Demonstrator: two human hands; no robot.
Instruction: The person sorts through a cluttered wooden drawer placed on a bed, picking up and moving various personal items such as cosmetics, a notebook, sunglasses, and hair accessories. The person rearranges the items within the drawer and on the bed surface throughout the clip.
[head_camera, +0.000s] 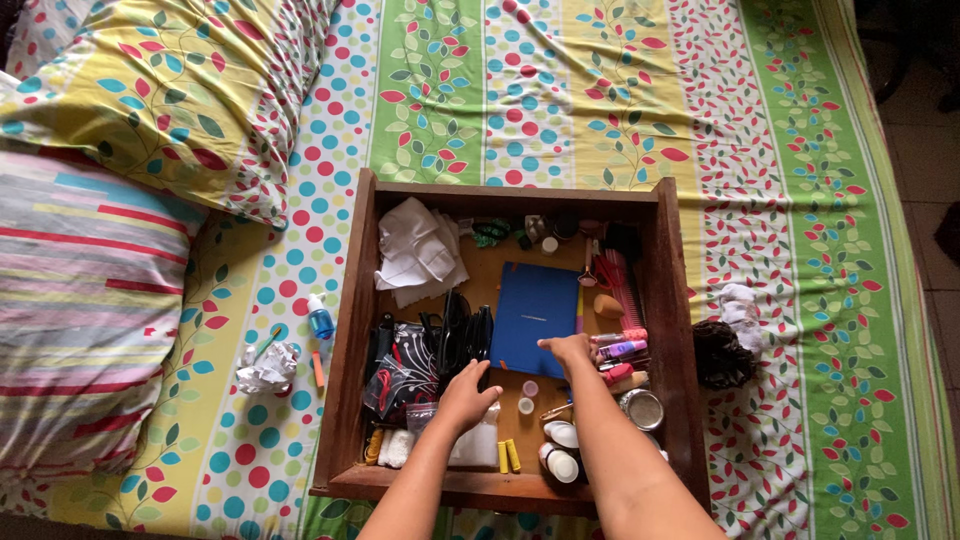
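head view: a wooden drawer (350, 330) sits on a bed (800, 200) covered in a leaf-and-dot sheet, with two pillows (120, 200) at the left. the left hand (465, 393) reaches into the drawer's near middle, fingers (484, 370) spread and unclenched, grasping nothing, tips close to a row of dark clips (455, 335) and just above a clear bag (478, 440). the right hand (568, 348) lies further in, fingers curled down onto the near edge of a blue notebook (535, 310); whether it has pinched the cover i cannot tell. the notebook lies flat in the drawer's middle, with white cloth (420, 250) to its far left, a pink comb (625, 285) and a beige sponge (607, 305) to its right, and small tubes (620, 348) just beside the right hand. near the front edge are small jars (562, 450), a round tin (642, 408) and two yellow sticks (509, 455).

outside the drawer on the sheet: a small blue bottle (321, 318), crumpled paper (268, 368), and on the right a dark hair net (722, 355).

in my judgement, lifting the notebook cleanly means sliding a thumb under its near edge and raising it flat, so the tubes and sponge alongside are not dragged, while the left hand keeps the clips from shifting.
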